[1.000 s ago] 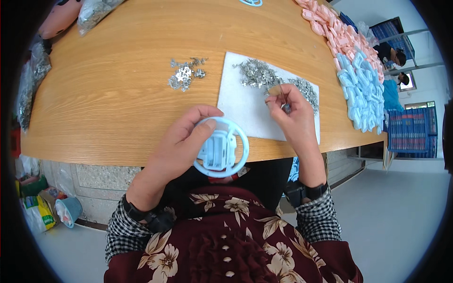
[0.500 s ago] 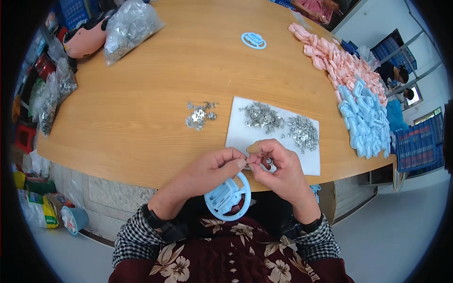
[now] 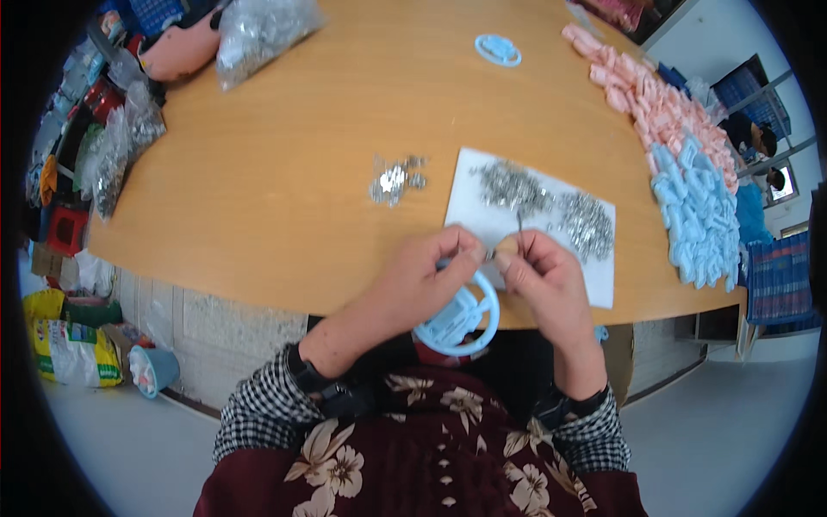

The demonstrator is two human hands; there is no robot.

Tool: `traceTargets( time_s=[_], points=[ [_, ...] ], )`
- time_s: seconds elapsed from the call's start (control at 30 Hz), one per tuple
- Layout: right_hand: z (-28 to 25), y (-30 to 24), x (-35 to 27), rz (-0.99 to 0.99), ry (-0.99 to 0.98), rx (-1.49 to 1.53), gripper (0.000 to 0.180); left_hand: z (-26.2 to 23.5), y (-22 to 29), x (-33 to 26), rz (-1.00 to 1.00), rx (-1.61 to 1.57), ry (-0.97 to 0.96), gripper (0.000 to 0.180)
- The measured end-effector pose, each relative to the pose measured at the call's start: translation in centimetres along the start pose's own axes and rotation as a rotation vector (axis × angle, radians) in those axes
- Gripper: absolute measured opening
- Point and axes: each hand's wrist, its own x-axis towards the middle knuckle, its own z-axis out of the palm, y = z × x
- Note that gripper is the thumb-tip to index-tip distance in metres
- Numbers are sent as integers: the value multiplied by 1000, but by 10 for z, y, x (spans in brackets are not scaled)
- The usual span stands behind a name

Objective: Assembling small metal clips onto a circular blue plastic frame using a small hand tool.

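My left hand (image 3: 435, 271) is closed, with a light-blue plastic wheel (image 3: 491, 326) hanging under its fingers over the table's near edge. Its thumb and forefinger meet my right fingertips around something tiny and metallic, too small to make out. My right hand (image 3: 551, 274) is also closed, pinching a slim dark metal tool (image 3: 520, 222) that points up from its fingers. Beyond both hands lies a white foam sheet (image 3: 469, 200) carrying two heaps of small silvery metal parts, a left heap (image 3: 510, 185) and a right heap (image 3: 587, 226).
A smaller pile of shiny metal pieces (image 3: 394, 181) lies left of the sheet on the wooden table (image 3: 284, 172). Another light-blue wheel (image 3: 498, 50) rests farther back. Pink parts (image 3: 663, 112) and light-blue parts (image 3: 696, 220) are heaped along the right edge. A clear plastic bag (image 3: 258, 39) sits back left.
Both hands and the wheel appear farther up and right, while the whole view has shifted too. The slim tool now sticks up from my right fingers.
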Motion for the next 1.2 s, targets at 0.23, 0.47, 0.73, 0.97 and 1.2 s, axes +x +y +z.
traceTargets(
  time_s=[0.23, 0.47, 0.73, 0.97, 1.2],
  points=[
    [1, 15, 16, 52, -76, 104, 13, -5, -1, 5, 10, 43, 33, 19],
    [-4, 21, 22, 118, -119, 144, 19, -4, -3, 7, -10, 80, 38, 21],
    [-3, 24, 22, 69, -65, 47, 11, -5, -9, 13, 30, 200, 42, 23],
    [-7, 17, 15, -94, -43, -211, 9, -16, -24, 23, -2, 313, 72, 28],
    [8, 7, 16, -249, -91, -668, 10, -16, -31, 27, -27, 399, 100, 27]
  ],
)
